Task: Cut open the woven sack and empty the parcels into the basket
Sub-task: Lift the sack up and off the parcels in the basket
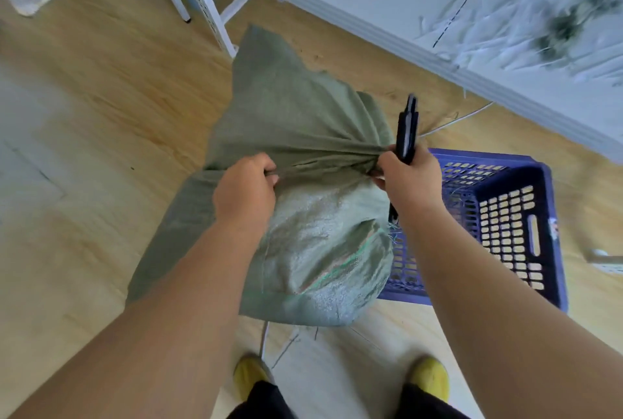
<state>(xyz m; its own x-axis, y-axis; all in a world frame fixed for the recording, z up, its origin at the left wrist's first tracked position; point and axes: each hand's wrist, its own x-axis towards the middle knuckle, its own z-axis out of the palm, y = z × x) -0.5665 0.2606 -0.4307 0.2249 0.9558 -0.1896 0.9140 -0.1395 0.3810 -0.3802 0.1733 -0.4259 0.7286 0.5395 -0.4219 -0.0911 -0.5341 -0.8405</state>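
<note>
Woven sack (303,182) on floor, partly over basket (526,216) at right. L hand (246,192) fingers pinching fabric; R hand (408,182) gripping fabric bunch plus scissors (407,128), blades pointing away. Gathered ridge runs L-R between hands; R nearer basket.

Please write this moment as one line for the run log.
left hand: grips green woven sack | right hand: grips sack, holds black scissors | blue basket: beside sack, no parcels visible
</note>
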